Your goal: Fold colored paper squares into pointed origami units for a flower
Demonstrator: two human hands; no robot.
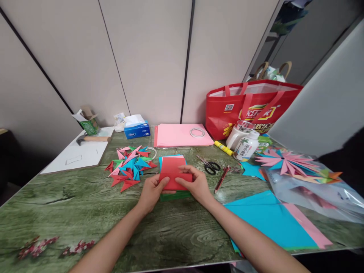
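Note:
A piece of red paper [176,182], seemingly folded, is held between my two hands above the middle of the table. My left hand [153,190] pinches its left side, thumb on top. On the right side my right hand [196,184] grips it, its thumb lying on the paper and the fingers behind. Beneath it lies a small stack of coloured sheets, with a red sheet [173,165] on top, blue at the far edge and a green sheet [174,196] sticking out in front. A pile of folded paper pieces [132,167] in red, pink, blue and green sits to the left.
Black-handled scissors [210,167], a dark red pencil [222,179] and a glue stick [223,148] lie to the right. Pink sheets [176,135] with a tape roll [197,132] are behind. Blue sheets [273,220] lie front right, a hammer [93,139] far left, a red bag [222,110] behind.

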